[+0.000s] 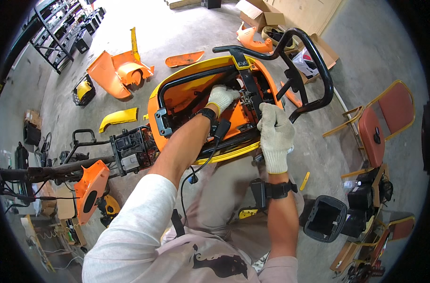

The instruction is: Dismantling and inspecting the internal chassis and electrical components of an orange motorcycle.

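In front of me sits an orange and yellow scooter body shell (pixel 154 106) with an open hollow and black tube rails. My left hand (pixel 223 97), in a white knit glove, reaches into the hollow. Its fingers are bunched beside a metal latch bracket (pixel 246 97) on the black crossbar (pixel 249 80); what they grip is hidden. At the shell's right edge is my gloved right hand (pixel 277 129), with curled fingers close to the black frame; I cannot make out what is in them. A large black tube handle (pixel 326 80) loops out beyond it.
Orange panels (pixel 109 73) and a yellow curved strip (pixel 118 119) lie on the floor at left. The scooter's black frame (pixel 130 146) extends left. A black bin (pixel 326 219) and a red chair (pixel 371 134) stand at right. Cardboard boxes (pixel 260 14) are at the back.
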A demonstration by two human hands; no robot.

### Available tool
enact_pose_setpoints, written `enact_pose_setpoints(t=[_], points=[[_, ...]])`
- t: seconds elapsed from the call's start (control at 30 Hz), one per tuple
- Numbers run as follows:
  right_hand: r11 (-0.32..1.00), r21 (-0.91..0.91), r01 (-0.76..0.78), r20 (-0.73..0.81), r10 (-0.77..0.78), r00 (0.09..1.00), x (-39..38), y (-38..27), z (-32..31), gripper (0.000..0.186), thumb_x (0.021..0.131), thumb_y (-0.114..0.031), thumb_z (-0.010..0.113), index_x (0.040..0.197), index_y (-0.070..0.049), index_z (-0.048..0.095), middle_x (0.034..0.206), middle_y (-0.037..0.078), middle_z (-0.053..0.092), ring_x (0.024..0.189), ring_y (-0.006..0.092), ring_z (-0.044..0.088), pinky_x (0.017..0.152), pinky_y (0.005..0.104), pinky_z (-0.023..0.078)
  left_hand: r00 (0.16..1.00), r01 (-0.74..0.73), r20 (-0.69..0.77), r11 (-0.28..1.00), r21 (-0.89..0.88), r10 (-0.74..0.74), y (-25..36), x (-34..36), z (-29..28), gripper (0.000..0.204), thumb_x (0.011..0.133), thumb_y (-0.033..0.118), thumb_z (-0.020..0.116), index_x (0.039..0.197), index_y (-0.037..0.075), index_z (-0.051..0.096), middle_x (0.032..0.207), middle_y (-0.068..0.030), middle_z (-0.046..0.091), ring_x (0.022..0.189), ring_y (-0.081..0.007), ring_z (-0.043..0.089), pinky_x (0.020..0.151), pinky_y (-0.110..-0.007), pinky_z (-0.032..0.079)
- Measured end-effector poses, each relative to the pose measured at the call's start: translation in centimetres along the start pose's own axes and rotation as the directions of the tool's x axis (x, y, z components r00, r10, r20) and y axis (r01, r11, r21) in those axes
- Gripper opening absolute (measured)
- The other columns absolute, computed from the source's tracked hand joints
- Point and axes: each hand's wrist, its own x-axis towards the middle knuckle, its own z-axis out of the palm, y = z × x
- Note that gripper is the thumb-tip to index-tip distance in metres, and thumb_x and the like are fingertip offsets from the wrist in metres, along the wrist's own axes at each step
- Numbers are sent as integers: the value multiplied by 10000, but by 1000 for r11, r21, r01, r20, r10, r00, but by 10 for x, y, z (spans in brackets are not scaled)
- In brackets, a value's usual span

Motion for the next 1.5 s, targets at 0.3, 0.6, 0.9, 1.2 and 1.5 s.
enact_pose_setpoints(t=[0.3, 0.6, 0.9, 1.2, 1.5], points=[[1000, -8, 14, 6, -13, 1000, -1, 1, -1, 291, 1016, -299, 697, 1116, -34, 765, 828, 75, 734, 665, 121, 695, 621, 305, 553, 990, -56, -106, 947, 317, 94, -9, 14, -1, 348, 844, 360, 849, 860, 19, 782, 760, -103, 731, 649, -162, 680, 608, -335, 539], [998, -59, 20, 1, -20, 1000, 0, 4, -1, 270, 1011, -285, 702, 1121, -47, 767, 838, 75, 739, 672, 120, 702, 624, 305, 557, 989, 41, -145, 986, 162, -17, 23, -20, 0, 437, 843, 377, 845, 900, -45, 746, 821, -155, 745, 709, -220, 711, 649, -351, 561], [996, -71, 44, -3, -45, 999, 0, 5, -1, 261, 1011, -279, 700, 1109, -45, 766, 827, 62, 733, 679, 115, 701, 621, 301, 554, 996, -8, -90, 999, -40, 4, 6, -7, 3, 271, 873, 228, 818, 877, -27, 727, 798, -123, 725, 658, -207, 682, 589, -355, 535], [999, -28, 27, 7, -27, 1000, 1, 8, 0, 277, 1014, -291, 698, 1114, -42, 766, 823, 65, 732, 670, 112, 695, 615, 292, 546, 986, 118, -103, 987, -109, -130, 15, -12, 4, 296, 950, 261, 730, 811, 2, 692, 711, -111, 683, 613, -215, 669, 548, -374, 545], [999, 31, -7, 1, 7, 1000, 1, 1, 1, 287, 1018, -290, 683, 1110, -32, 767, 782, 69, 719, 635, 115, 668, 612, 299, 537, 944, 329, 130, 885, -330, -303, -3, 8, 6, 242, 1016, 260, 594, 927, 38, 630, 821, -121, 668, 657, -258, 682, 579, -418, 608]])
